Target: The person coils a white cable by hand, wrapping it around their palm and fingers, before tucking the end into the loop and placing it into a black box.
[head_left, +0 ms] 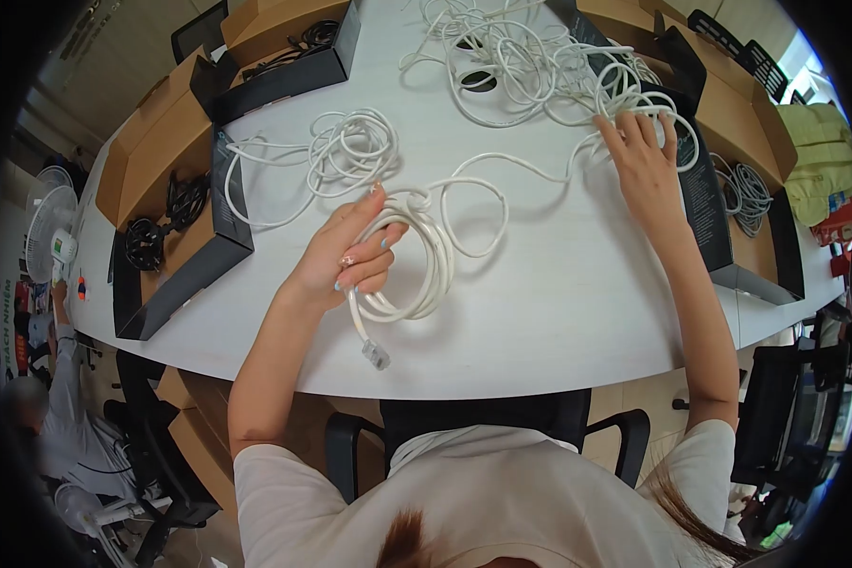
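Observation:
My left hand (355, 248) is closed around a coiled white network cable (435, 275), just above the near part of the table. A clear plug (376, 354) hangs from the coil's lower end. From the coil, a loose length runs right toward a tangled heap of white cables (530, 66). At that heap's right end, my right hand (642, 147) reaches in with bent fingers closed on white cable; its fingertips are partly hidden among the loops. Another loose bundle of white cable (350, 151) lies beyond my left hand.
Open cardboard boxes with black cables stand on the left, the nearer box (237, 213) holding a black cable bundle (187, 199). On the right, another open box (715, 213) holds a grey cable coil (748, 194). A person (76, 426) is at far left, by a white fan (52, 227).

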Demonstrator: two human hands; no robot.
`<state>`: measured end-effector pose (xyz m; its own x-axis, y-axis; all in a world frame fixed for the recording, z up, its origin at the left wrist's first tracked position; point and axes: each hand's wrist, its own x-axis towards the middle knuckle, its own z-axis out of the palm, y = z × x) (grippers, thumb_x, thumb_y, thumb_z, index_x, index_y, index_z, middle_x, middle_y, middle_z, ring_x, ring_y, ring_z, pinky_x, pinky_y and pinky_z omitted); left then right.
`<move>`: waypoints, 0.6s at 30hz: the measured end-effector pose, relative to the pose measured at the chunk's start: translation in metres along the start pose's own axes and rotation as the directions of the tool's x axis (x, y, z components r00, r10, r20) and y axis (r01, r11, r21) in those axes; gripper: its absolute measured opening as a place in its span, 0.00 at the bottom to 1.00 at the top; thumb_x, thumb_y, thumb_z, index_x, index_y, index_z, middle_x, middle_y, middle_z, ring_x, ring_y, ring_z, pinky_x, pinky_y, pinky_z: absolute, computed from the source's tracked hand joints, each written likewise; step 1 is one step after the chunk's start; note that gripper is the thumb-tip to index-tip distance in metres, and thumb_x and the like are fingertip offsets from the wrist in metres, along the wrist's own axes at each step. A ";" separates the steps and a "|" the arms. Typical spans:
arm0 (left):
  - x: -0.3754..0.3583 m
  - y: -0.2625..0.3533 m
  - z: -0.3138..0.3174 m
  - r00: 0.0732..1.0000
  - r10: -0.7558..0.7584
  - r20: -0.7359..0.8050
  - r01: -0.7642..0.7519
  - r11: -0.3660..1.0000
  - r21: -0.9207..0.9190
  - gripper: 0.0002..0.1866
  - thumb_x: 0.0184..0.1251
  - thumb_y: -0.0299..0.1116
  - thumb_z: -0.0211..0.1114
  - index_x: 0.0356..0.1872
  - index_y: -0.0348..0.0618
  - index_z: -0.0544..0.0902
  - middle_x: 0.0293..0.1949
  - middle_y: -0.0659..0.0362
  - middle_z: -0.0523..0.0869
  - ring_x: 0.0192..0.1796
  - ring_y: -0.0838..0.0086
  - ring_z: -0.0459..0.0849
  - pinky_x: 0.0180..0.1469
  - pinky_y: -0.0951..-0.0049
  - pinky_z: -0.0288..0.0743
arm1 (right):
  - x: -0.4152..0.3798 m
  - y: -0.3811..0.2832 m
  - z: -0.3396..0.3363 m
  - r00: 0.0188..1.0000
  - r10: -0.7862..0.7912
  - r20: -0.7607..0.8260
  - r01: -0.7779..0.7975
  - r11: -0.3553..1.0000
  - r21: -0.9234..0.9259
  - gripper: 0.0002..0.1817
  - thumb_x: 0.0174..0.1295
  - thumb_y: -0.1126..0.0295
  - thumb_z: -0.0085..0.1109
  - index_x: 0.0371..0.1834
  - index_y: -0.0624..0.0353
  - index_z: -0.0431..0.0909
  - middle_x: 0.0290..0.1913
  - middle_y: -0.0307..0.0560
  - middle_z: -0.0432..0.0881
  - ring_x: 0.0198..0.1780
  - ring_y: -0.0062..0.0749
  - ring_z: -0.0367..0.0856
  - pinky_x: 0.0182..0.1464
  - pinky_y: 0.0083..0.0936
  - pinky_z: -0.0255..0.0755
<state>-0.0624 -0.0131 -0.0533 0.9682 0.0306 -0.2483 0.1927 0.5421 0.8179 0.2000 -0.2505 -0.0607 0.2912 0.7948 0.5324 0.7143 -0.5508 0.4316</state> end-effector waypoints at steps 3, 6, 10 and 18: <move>0.005 -0.006 0.007 0.997 -0.041 -0.066 0.040 0.999 -0.018 0.27 0.76 0.49 0.36 0.25 0.39 0.71 0.06 0.74 0.55 0.04 0.88 0.54 0.08 0.84 0.50 | 0.002 -0.008 -0.014 0.999 -0.006 0.050 -0.006 0.970 0.242 0.29 0.51 0.76 0.51 0.62 0.53 0.67 0.62 0.41 0.67 0.65 0.34 0.62 0.72 0.42 0.36; 0.006 -0.009 0.009 0.997 -0.056 -0.046 0.056 0.998 -0.008 0.27 0.77 0.48 0.34 0.24 0.39 0.70 0.06 0.73 0.56 0.04 0.88 0.54 0.08 0.84 0.51 | 0.005 -0.034 -0.055 0.998 -0.034 0.056 0.001 0.868 0.497 0.32 0.49 0.75 0.53 0.63 0.54 0.66 0.67 0.42 0.63 0.70 0.37 0.57 0.72 0.44 0.34; 0.008 -0.015 0.008 0.993 -0.112 0.033 0.111 0.994 0.011 0.27 0.76 0.49 0.35 0.25 0.37 0.70 0.06 0.73 0.56 0.04 0.87 0.56 0.09 0.83 0.53 | -0.002 -0.068 -0.073 0.973 -0.225 -0.052 0.202 0.714 0.670 0.29 0.48 0.77 0.55 0.60 0.59 0.69 0.63 0.45 0.69 0.63 0.38 0.66 0.63 0.40 0.55; 0.006 -0.024 0.012 0.990 -0.129 0.062 0.126 0.990 0.058 0.28 0.76 0.50 0.35 0.28 0.34 0.72 0.06 0.72 0.57 0.04 0.86 0.57 0.10 0.80 0.58 | -0.003 -0.118 -0.048 0.978 -0.196 -0.065 0.126 0.316 0.940 0.18 0.47 0.77 0.61 0.44 0.60 0.75 0.45 0.40 0.77 0.42 0.35 0.73 0.45 0.28 0.68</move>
<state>-0.0593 -0.0362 -0.0681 0.9433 -0.0920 -0.3190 0.3216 0.4920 0.8090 0.0846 -0.1998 -0.0783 0.1037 0.8692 0.4835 0.8606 0.1653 -0.4817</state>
